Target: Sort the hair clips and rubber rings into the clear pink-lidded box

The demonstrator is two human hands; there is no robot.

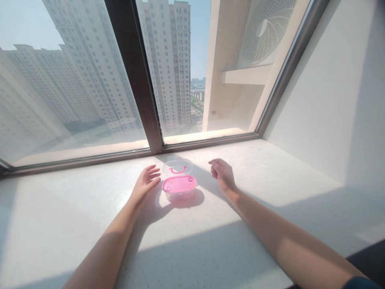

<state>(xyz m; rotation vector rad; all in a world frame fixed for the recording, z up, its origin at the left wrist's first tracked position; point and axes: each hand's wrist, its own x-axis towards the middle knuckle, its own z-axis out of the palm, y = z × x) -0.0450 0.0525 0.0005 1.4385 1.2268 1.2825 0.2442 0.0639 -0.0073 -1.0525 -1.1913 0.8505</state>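
Box (pixel 179 185) lies crosswise between two hands on a sunny windowsill (pixel 75 208)

At far left, tall buildings (pixel 87 60) show through the window. The left hand (pixel 147 182) reaches in from below, palm towards the middle. Its grip is loosely spread, fingers parted and thumb pointing right, with nothing held. The thumb tip shows just beside the box's left end; whether the two touch is hard to tell.

The box comes next, an oval with a pink top and see-through sides. Its long axis runs left to right, roughly in line with the window frame (pixel 155 141), the right end slightly nearer the glass. One broad side faces the person. Small rings (pixel 190 180) sit near both ends of the pink top, one of them darker than the others. Just behind the box is a clear oval lid (pixel 177 163), its long axis also crosswise; its pink handle (pixel 178 172) curves with both ends towards the window. Whether lid and box are joined cannot be told.

The right hand (pixel 221 173) is farther off, with a gap of sunlit and shaded sill between it and the box. Its grip is curled, knuckles leading left; whether it holds something cannot be told. A dark sleeve (pixel 359 283) covers that arm low down, and a white wall (pixel 325 120) rises beyond.
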